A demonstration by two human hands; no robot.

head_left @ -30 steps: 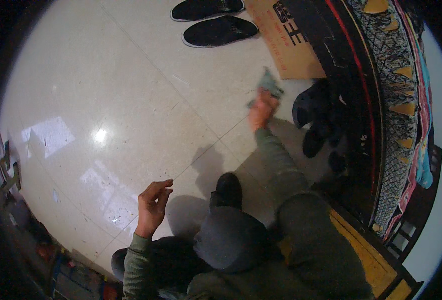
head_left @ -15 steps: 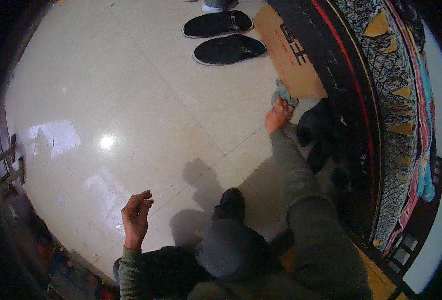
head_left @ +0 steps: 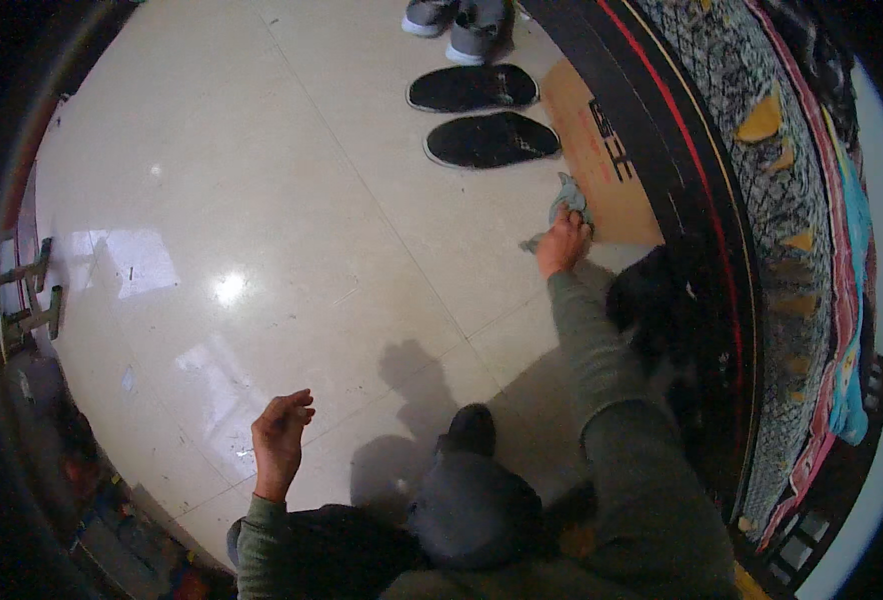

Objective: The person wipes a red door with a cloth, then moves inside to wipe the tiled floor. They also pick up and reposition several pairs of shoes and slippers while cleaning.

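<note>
My right hand (head_left: 564,246) reaches far out and presses a crumpled grey-green cloth (head_left: 570,198) onto the pale tiled floor (head_left: 342,230). Parts of the cloth stick out beyond my fingers and to the left of them; the rest is hidden under the hand. Just right of it lies a flat piece of brown cardboard (head_left: 617,200) with printing on it. My left hand (head_left: 282,432) hangs above the floor at the lower left, its fingers loosely bent and slightly apart, holding nothing.
Two black slip-on shoes (head_left: 474,88) lie beyond the cloth, with a pair of grey shoes (head_left: 477,30) behind them. Dark items (head_left: 647,300) sit beside my right forearm. A dark bed edge with patterned bedding (head_left: 792,300) runs along the right. My bent knee (head_left: 477,510) is below.
My right hand has shifted the cloth slightly, and some of it now spreads to the left. The view has tilted, bringing more of the grey shoes in. My left hand stays much the same.
</note>
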